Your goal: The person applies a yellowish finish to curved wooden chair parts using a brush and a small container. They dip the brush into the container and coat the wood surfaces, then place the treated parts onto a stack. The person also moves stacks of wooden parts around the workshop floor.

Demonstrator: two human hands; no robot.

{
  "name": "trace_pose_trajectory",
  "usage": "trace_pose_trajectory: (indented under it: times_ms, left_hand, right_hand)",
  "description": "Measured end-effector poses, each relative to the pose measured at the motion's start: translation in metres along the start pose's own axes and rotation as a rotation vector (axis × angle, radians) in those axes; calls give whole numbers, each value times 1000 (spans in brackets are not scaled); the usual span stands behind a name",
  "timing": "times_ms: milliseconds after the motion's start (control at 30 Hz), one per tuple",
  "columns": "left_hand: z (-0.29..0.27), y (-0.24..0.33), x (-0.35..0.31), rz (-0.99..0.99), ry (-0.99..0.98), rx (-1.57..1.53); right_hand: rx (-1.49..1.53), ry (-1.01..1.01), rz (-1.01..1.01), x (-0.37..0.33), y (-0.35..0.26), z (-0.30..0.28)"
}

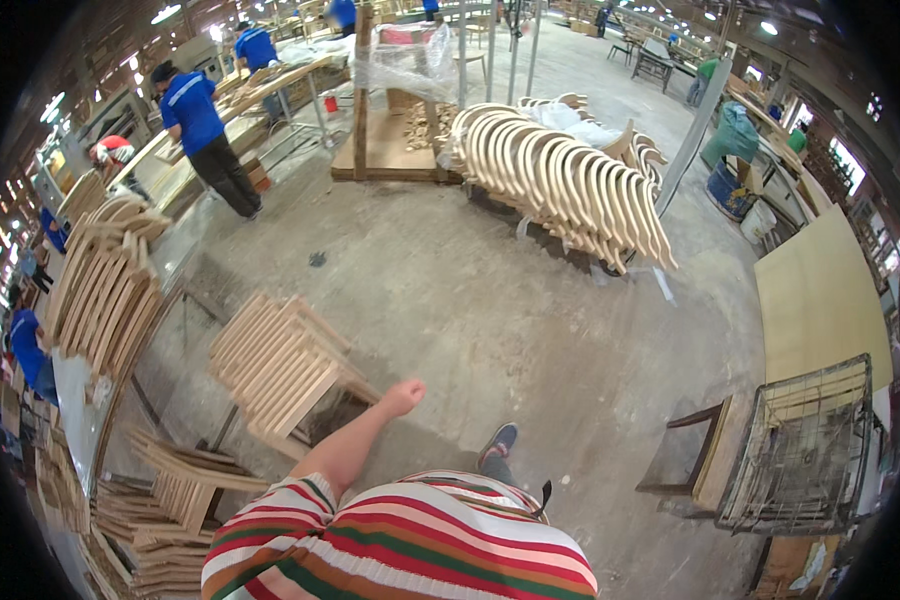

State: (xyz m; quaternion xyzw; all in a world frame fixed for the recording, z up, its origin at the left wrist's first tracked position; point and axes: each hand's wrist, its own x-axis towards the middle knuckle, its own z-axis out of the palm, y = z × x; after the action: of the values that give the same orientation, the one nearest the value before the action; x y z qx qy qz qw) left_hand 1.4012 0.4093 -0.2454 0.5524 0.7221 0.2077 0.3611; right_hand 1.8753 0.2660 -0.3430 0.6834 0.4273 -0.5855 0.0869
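Note:
My left hand [403,398] hangs in front of my body over the concrete floor, its fingers curled into a loose fist. Nothing shows in it. Closest to it is a stack of pale wooden slatted frames [280,370], just to its left; hand and stack look apart. My right hand is out of the picture. A small dark loop [544,497] sticks out beside my striped top, and I cannot make out what it belongs to. One of my shoes [498,440] is on the floor ahead.
Curved wooden parts [560,180] are piled ahead. More wooden pieces [105,290] lie on a table at left. At right stand a wire rack [800,450], a leaning panel [820,300] and a blue drum [732,190]. A co-worker in blue [195,115] stands at a far-left bench.

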Motion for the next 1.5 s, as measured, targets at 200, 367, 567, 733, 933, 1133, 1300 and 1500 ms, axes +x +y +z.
trace_pose_trajectory:
  times_ms: [200,367,567,733,933,1133,1300,1500]
  left_hand:
    - [2,22,51,-103,-445,177]
    - [-35,10,97,-512,-232,-143]
    - [-89,-30,163,-642,-174,-30]
    - [-162,-55,296,-631,-144,-86]
    - [-266,-49,468,-606,71,-428]
    - [-307,-23,639,-521,89,-785]
    - [-326,-5,720,-657,9,-791]
    - [-366,-8,783,-878,67,-689]
  right_hand:
    - [-108,159,-191,110,-150,-163]
    - [213,265,-383,183,-405,-303]
    - [280,174,-578,248,-619,-311]
    - [-69,-49,-307,312,-644,-270]
    - [-284,-125,-195,339,-662,-247]
    - [-32,-86,-102,416,-792,-299]
    - [327,-119,-269,510,-958,-328]
    - [177,-224,-462,578,-1151,-364]
